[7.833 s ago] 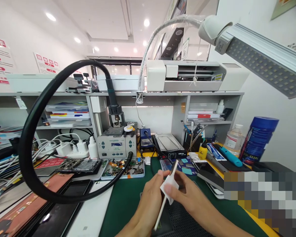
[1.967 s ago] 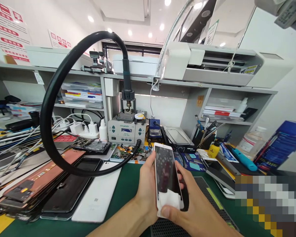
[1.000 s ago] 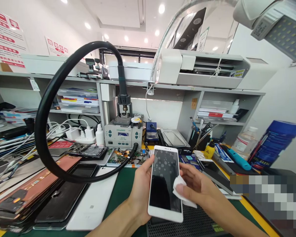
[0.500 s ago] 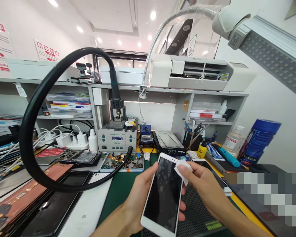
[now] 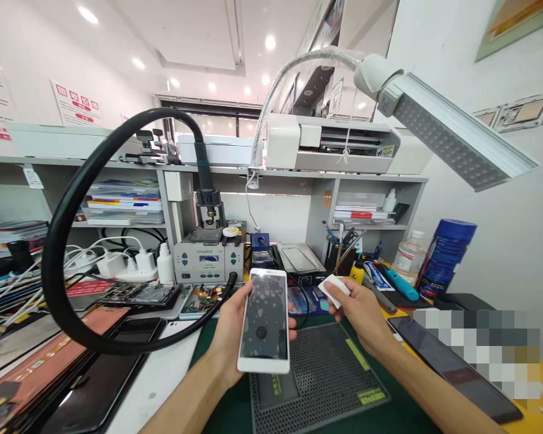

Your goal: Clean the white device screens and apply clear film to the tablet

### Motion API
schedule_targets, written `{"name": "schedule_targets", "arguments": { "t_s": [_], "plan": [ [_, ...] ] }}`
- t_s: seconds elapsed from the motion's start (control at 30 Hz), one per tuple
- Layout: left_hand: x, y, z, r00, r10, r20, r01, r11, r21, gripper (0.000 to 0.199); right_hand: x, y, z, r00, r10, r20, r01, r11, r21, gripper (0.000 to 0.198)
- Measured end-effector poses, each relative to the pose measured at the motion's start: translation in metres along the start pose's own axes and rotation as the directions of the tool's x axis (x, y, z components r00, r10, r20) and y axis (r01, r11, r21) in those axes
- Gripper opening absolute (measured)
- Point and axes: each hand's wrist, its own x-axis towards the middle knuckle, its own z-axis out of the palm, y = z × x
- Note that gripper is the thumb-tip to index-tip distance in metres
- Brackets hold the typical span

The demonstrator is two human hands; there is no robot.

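Note:
A white smartphone [image 5: 265, 322] lies tilted in my left hand [image 5: 228, 334], thumb along its left edge and fingertips curled round the right one. Spots and smudges cover its dark screen. To the right, clear of the phone, my right hand [image 5: 355, 307] pinches a small folded white wipe [image 5: 335, 290] between thumb and fingers. Below both hands a black perforated work mat [image 5: 321, 367] rests on the green bench surface.
A black hose [image 5: 49, 241] loops at left from a hot air station [image 5: 208, 262]. Phones and phone parts [image 5: 104, 361] pile up at left. Behind stand a soldering unit [image 5: 262, 250] and a tool holder [image 5: 339, 256]. Bottles and a dark phone [image 5: 452, 367] are at right.
My right hand has drawn the wipe off the phone's top right corner and away to the right. My left hand has shifted the phone left, turning it more upright. The view has moved.

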Motion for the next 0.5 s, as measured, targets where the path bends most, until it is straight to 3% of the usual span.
{"name": "schedule_targets", "arguments": {
  "t_s": [0.23,0.5],
  "plan": [
    [0.001,0.009,-0.009,0.966,0.185,-0.181,-0.188,0.982,-0.002,0.047,0.011,0.003,-0.010,1.000,-0.021,0.009,0.022,0.989,-0.149,0.037],
    [0.002,0.006,-0.011,0.949,0.219,-0.228,-0.217,0.976,0.032,0.041,0.036,0.006,-0.055,0.999,0.038,0.030,-0.021,0.903,-0.429,0.028]
  ]
}}
